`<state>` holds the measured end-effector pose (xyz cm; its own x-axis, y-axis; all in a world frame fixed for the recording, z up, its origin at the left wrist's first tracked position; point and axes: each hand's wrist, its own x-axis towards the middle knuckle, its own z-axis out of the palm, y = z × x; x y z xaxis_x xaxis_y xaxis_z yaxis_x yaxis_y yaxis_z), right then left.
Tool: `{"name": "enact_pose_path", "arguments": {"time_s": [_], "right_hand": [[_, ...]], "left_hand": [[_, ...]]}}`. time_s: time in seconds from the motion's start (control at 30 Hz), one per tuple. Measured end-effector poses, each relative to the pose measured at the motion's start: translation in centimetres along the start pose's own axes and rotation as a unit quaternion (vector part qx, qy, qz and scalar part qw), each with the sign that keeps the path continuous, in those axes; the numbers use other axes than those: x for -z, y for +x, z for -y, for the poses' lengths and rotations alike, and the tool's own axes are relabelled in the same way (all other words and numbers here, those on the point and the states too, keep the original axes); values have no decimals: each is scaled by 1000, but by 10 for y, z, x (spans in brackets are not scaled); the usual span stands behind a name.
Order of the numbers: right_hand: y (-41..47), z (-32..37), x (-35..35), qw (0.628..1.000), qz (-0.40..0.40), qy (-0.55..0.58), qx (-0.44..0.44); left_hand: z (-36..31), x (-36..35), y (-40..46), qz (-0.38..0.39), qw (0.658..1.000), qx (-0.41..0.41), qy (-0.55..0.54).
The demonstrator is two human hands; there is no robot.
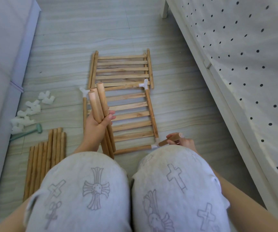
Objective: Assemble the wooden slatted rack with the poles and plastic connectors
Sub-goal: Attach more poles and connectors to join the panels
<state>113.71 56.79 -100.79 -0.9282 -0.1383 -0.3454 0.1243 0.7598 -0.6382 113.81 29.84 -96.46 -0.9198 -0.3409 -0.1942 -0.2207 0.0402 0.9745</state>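
A wooden slatted panel (131, 114) lies flat on the floor before my knees, framed by poles joined with white plastic connectors (144, 84) at its corners. My left hand (98, 123) grips a bundle of three wooden poles (98, 101), held upright over the panel's left side. My right hand (181, 141) holds a short pole (170, 139) whose lower end sits in the near right corner connector (155, 144). Behind lies a stack of further slatted panels (121, 69).
Loose white connectors (29, 111) and a small green mallet (26, 133) lie at the left by a white cabinet (4, 64). More poles (44, 158) lie beside my left knee. A bed with a dotted cover (243, 56) bounds the right.
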Motion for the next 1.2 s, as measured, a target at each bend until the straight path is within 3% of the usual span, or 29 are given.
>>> {"name": "enact_pose_path", "arguments": {"time_s": [0.17,0.3,0.4,0.6,0.83,1.07,1.2], "right_hand": [[2,7,14,998,53,-5,-25],[6,14,31,987,138,75,-41],[12,23,51,980,199,-22,-11],[20,81,100,996,68,5,66],[34,171,62,968,200,67,139],[92,186,20,955,194,97,204],[140,160,4,969,169,73,163]], "left_hand": [[-12,3,0,15,1000,-3,-10],[-28,6,0,34,999,-25,-2],[-43,8,0,46,998,-43,4],[-80,11,5,55,997,-53,-25],[-109,3,16,85,992,-29,-91],[-100,-5,54,121,985,-8,-125],[-65,-12,101,101,992,-15,-67]]}}
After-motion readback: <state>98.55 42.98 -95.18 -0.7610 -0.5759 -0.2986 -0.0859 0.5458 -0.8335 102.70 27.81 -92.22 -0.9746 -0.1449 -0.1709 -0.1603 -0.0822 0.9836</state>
